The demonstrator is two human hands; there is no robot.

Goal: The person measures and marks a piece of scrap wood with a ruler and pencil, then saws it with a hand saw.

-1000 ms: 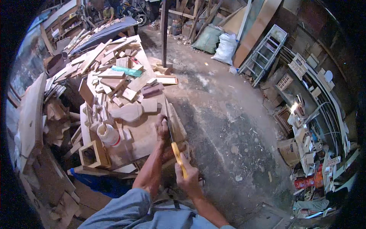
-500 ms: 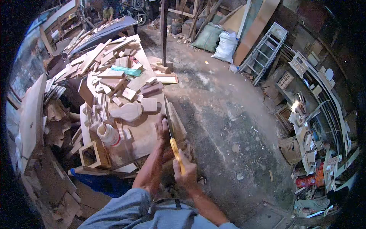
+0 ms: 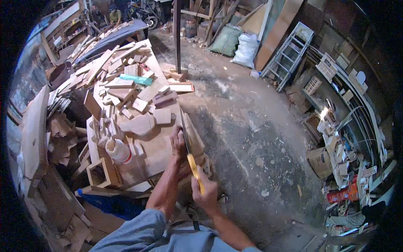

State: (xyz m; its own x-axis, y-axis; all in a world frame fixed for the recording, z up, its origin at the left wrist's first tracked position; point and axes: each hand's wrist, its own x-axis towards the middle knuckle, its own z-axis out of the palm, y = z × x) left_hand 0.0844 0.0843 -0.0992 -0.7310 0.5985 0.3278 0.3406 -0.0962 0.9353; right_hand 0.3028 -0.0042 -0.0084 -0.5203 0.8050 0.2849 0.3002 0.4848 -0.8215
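Note:
My right hand (image 3: 205,190) is wrapped round the yellow handle (image 3: 194,168) of a handsaw. The saw's dark, narrow blade (image 3: 185,136) points away from me along the table's right edge. My left hand (image 3: 178,142) is closed at that edge, just left of the blade. Whatever its fingers press or grip is hidden under them. Close by on the table (image 3: 157,153) lie a flat square wood piece (image 3: 163,116) and a rounded wood board (image 3: 140,124). A white plastic jar (image 3: 119,151) stands farther left, beside small upright wood pieces.
Wood offcuts and a green piece (image 3: 137,79) are heaped on the table's far part. An open wooden box (image 3: 103,173) sits at its near left corner. A dark post (image 3: 177,38) rises beyond. Sacks (image 3: 247,50), a ladder (image 3: 289,54) and a cardboard box (image 3: 320,161) stand right.
My right hand and the saw handle have shifted slightly back toward me. My left hand stays at the table edge. The whole view has moved a little.

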